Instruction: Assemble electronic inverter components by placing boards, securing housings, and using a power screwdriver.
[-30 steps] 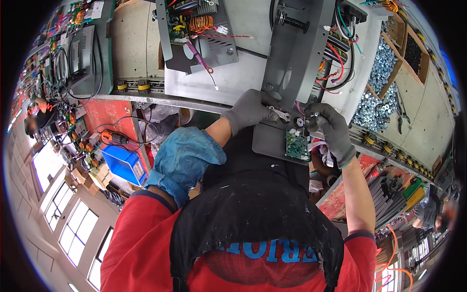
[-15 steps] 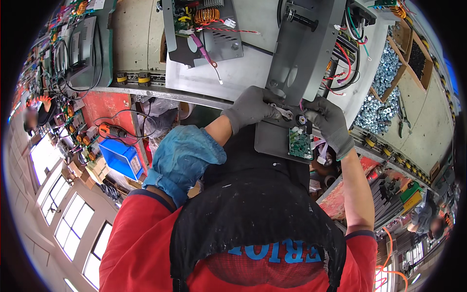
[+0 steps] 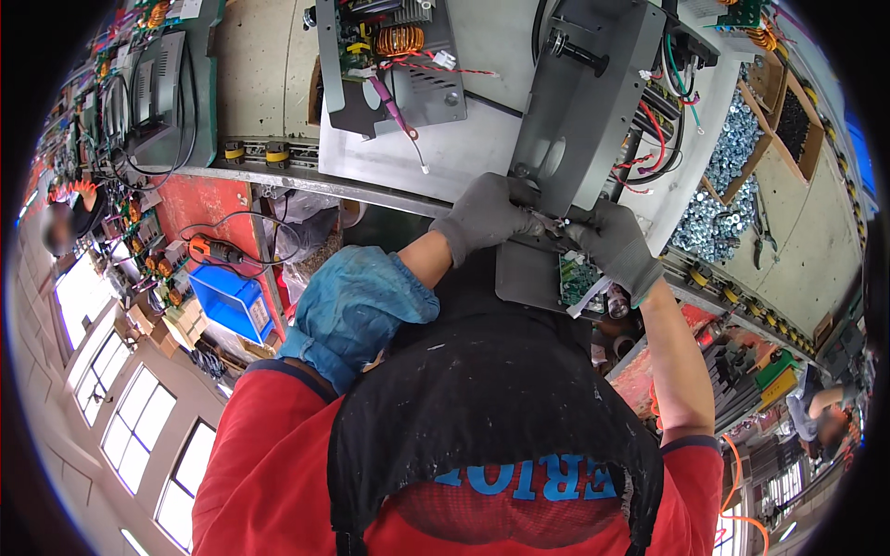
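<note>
My left hand (image 3: 489, 213), in a grey glove, is closed on a small metal wrench (image 3: 539, 219), whose far end lies beside a small fitting on a dark metal panel (image 3: 525, 277). Opposite it, my right hand (image 3: 616, 246), also gloved, has its fingers pinched at the same fitting; the fingers mostly hide what is between them. The panel tilts at the near end of a grey metal housing (image 3: 589, 102). A green circuit board (image 3: 578, 278) sits on the panel, partly behind my right hand, with a pale connector lead beside it.
An open chassis with a copper coil (image 3: 400, 40) stands at the upper left. Loose nuts (image 3: 714, 218) lie in a heap at the right, near pliers (image 3: 765, 227) and a cardboard tray (image 3: 795, 120). A blue bin (image 3: 232, 301) is at the left. Other people work farther off.
Both hands have come closer together over the fitting, and the wrench has turned so less of it shows. The panel has tilted and shifted slightly right; the chassis has also shifted a little right.
</note>
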A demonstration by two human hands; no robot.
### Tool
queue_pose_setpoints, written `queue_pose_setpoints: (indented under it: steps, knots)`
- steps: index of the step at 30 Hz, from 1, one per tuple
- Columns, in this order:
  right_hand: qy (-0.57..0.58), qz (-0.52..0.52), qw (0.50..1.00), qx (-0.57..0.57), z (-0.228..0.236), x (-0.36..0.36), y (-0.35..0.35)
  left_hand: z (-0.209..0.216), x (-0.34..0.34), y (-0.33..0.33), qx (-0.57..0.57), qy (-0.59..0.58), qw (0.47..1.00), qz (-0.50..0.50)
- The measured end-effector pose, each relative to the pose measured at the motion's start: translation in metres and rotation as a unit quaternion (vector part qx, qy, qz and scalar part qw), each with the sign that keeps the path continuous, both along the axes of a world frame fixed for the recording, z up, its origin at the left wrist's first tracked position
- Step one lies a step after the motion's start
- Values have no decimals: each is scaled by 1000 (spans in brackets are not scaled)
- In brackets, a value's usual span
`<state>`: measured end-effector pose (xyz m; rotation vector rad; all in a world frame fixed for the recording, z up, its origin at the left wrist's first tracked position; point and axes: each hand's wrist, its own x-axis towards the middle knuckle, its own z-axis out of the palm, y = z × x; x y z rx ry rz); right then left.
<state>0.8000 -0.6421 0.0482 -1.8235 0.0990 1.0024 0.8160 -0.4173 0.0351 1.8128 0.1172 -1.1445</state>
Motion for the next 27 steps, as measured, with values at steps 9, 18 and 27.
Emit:
queue_pose_setpoints:
  steps: [9, 18, 27]
  knots:
    - [-66, 109, 991, -37, 2, 17, 6, -4, 8, 9, -34, 44, 998, 21]
    - [-116, 148, 981, -39, -10, 23, 9, 4, 29, 24, -122, 102, 986, 46]
    - [-159, 149, 976, 13, -16, 28, 8, 20, 37, 25, -67, 236, 947, 206]
